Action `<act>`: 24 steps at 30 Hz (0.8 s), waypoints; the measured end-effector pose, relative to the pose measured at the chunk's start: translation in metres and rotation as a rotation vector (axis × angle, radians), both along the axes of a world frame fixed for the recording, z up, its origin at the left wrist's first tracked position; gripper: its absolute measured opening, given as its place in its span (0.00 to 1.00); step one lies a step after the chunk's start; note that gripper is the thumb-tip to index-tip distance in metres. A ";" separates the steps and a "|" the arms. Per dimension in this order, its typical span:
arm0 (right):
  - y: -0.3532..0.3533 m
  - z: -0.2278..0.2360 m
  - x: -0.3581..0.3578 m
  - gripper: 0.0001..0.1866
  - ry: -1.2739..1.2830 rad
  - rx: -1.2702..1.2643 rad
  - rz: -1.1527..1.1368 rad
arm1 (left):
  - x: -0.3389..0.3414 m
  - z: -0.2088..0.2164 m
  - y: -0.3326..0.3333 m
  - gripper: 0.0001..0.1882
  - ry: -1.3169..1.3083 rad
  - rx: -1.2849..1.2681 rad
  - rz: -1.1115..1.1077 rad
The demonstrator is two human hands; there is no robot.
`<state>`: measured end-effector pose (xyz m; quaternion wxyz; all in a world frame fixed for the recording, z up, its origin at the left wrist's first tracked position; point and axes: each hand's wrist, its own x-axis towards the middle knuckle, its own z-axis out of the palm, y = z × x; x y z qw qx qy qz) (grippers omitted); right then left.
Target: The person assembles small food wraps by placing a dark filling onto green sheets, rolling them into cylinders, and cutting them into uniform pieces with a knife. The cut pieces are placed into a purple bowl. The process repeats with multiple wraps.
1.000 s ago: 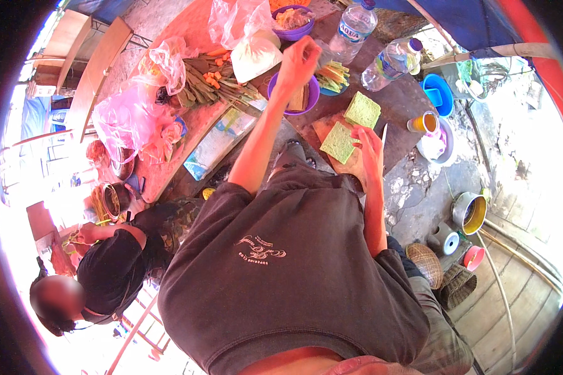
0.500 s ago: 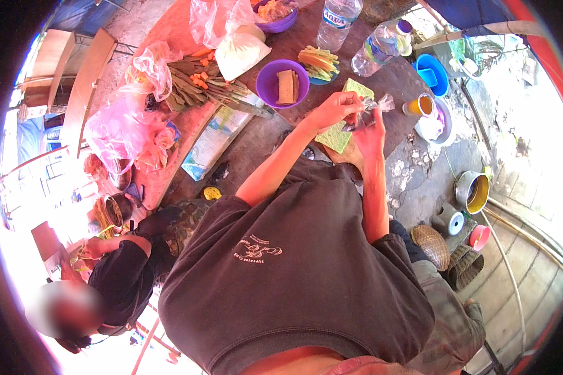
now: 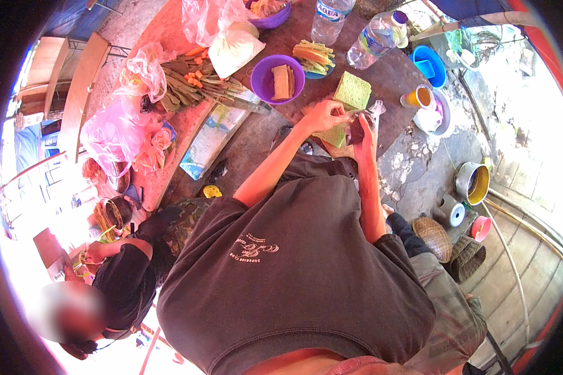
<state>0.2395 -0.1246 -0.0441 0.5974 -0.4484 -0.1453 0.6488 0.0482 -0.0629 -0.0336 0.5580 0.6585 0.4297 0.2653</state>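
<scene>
The left hand (image 3: 325, 117) pinches (it seems) the clear packet (image 3: 376, 109) gripped by the right hand (image 3: 365, 129) — both now drawn back, leaving the upper green slice (image 3: 353, 90) uncovered, accessible.

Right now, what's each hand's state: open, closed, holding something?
Left hand: fingers pinched closed; whether they grip anything cannot be told.
Right hand: closed, holding crinkled clear plastic.

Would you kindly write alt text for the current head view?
The right hand holds crinkled clear plastic, the left hand close beside it, over green spongy squares on a brown table. Beyond are a purple bowl and two bottles; another person is at lower left.
</scene>
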 end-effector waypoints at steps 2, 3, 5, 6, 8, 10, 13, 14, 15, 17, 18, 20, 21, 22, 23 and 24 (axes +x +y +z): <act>-0.002 0.003 0.000 0.13 -0.060 -0.010 -0.053 | -0.001 -0.012 0.001 0.14 -0.024 -0.030 -0.040; -0.004 0.004 0.000 0.13 -0.103 -0.013 -0.037 | -0.002 -0.018 0.001 0.14 -0.029 -0.054 -0.060; -0.008 0.007 0.003 0.14 -0.209 -0.028 -0.019 | -0.003 -0.028 0.000 0.14 -0.054 -0.069 -0.088; -0.007 0.006 0.002 0.16 -0.246 -0.049 -0.038 | -0.004 -0.033 0.000 0.14 -0.042 -0.101 -0.100; -0.010 0.005 0.003 0.18 -0.319 -0.003 -0.032 | -0.007 -0.041 -0.002 0.13 -0.075 -0.144 -0.096; -0.012 0.002 0.002 0.23 -0.403 -0.003 -0.052 | -0.010 -0.046 -0.005 0.13 -0.057 -0.166 -0.089; -0.015 0.002 0.002 0.28 -0.524 -0.086 -0.070 | -0.016 -0.049 -0.006 0.13 0.022 -0.142 -0.076; -0.016 0.002 0.001 0.30 -0.550 -0.056 -0.047 | -0.019 -0.049 -0.006 0.13 0.002 -0.161 -0.055; -0.016 0.004 0.002 0.31 -0.583 -0.059 -0.031 | -0.021 -0.049 -0.006 0.13 -0.012 -0.189 -0.036; -0.017 0.008 0.003 0.32 -0.679 -0.066 -0.014 | -0.024 -0.050 -0.007 0.13 -0.019 -0.200 0.009; -0.016 0.009 0.002 0.32 -0.741 -0.069 -0.013 | -0.026 -0.050 -0.008 0.12 -0.011 -0.181 0.036; -0.015 0.011 0.000 0.31 -0.822 -0.057 -0.030 | -0.027 -0.052 -0.010 0.13 0.003 -0.173 0.114; -0.015 0.012 -0.001 0.30 -0.842 -0.042 -0.045 | -0.027 -0.053 -0.011 0.13 0.008 -0.183 0.166; -0.015 0.012 -0.002 0.29 -0.865 -0.041 -0.060 | -0.027 -0.054 -0.012 0.13 0.021 -0.202 0.219; -0.014 0.013 -0.003 0.28 -0.847 -0.019 -0.049 | -0.027 -0.055 -0.013 0.14 0.012 -0.178 0.244; -0.013 0.013 -0.003 0.27 -0.831 -0.014 -0.039 | -0.027 -0.056 -0.014 0.14 0.011 -0.163 0.266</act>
